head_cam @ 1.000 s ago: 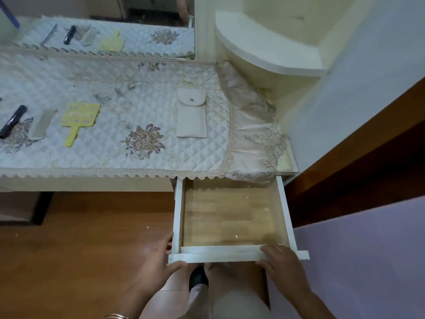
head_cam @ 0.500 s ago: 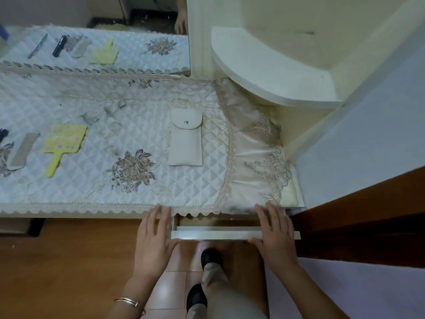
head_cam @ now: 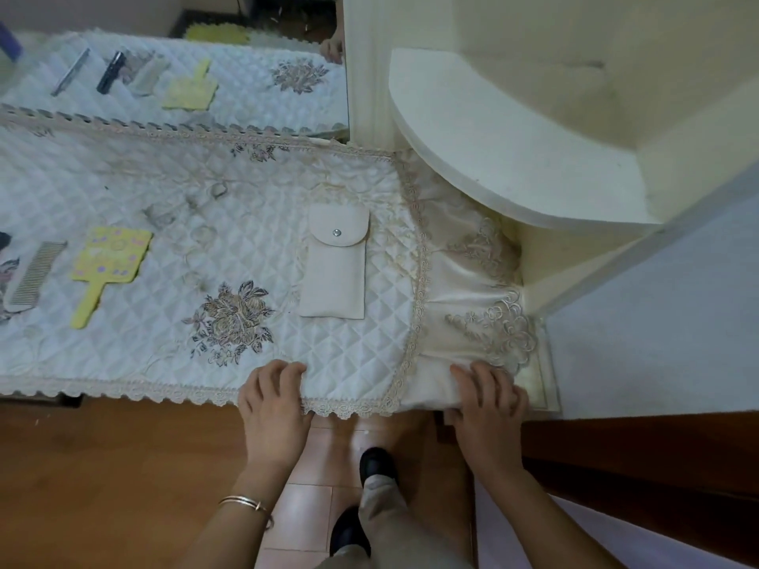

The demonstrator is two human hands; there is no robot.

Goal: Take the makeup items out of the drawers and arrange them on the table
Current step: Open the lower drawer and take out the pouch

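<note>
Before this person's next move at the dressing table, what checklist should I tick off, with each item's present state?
1. Hands free of items: left hand and right hand lie on the cloth at its front edge, no item in them: ok.
2. Drawer shut: none shows below the cloth: cannot tell.
3. Pouch flat, flap snapped: ok.
4. Hand mirror and comb apart: ok.
5. Cloth smooth: bunched by the right hand: not ok.

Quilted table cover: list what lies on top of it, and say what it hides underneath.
On top: a cream pouch, a yellow hand mirror, a comb; the left hand and right hand touch its front edge. Underneath, the table top is hidden, and no drawer shows.
</note>
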